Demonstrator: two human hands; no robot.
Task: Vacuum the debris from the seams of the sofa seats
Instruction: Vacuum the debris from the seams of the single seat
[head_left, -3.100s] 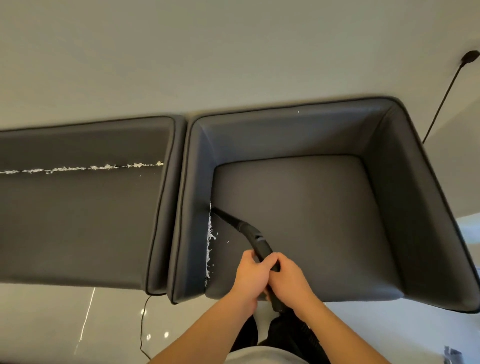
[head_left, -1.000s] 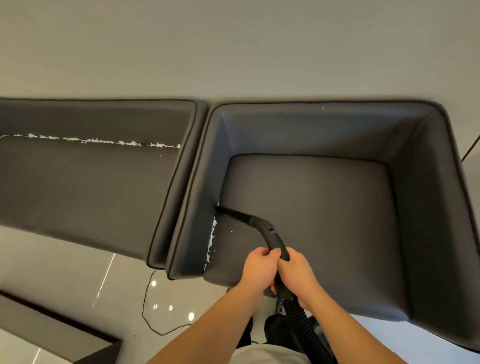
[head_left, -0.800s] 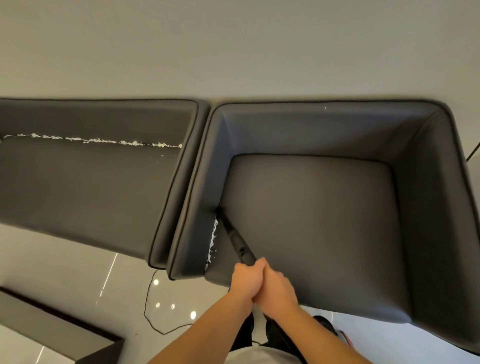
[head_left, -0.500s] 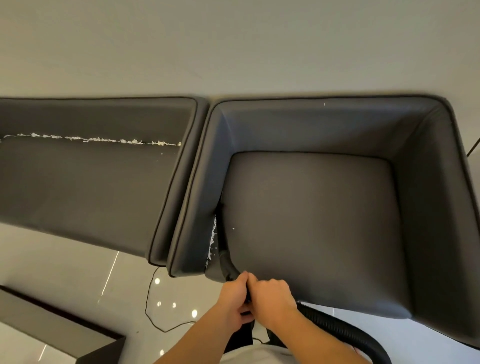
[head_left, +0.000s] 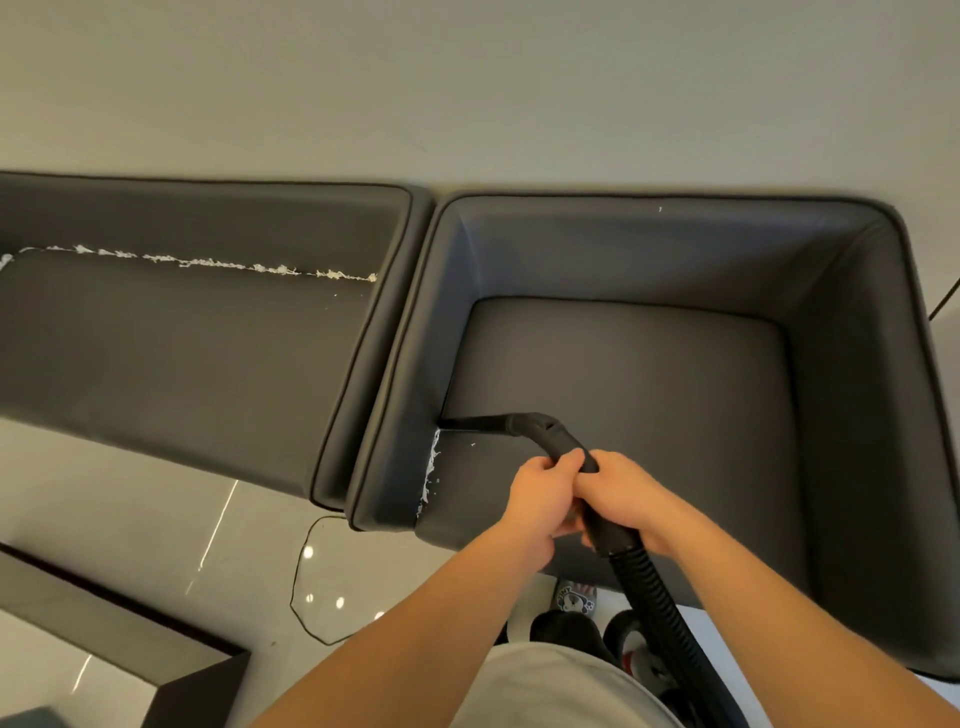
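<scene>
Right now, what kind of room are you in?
Probably a living room or lounge: a dark grey armchair beside a matching sofa, a glossy tiled floor, and a plain wall behind.

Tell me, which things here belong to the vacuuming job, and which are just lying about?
Part of the job:
- vacuum nozzle, gripped by left hand and right hand
- ribbed hose
- white debris in the armchair's side seam
- debris line along the sofa's back seam

Just lying about:
- thin cable on the floor
- slipper
</scene>
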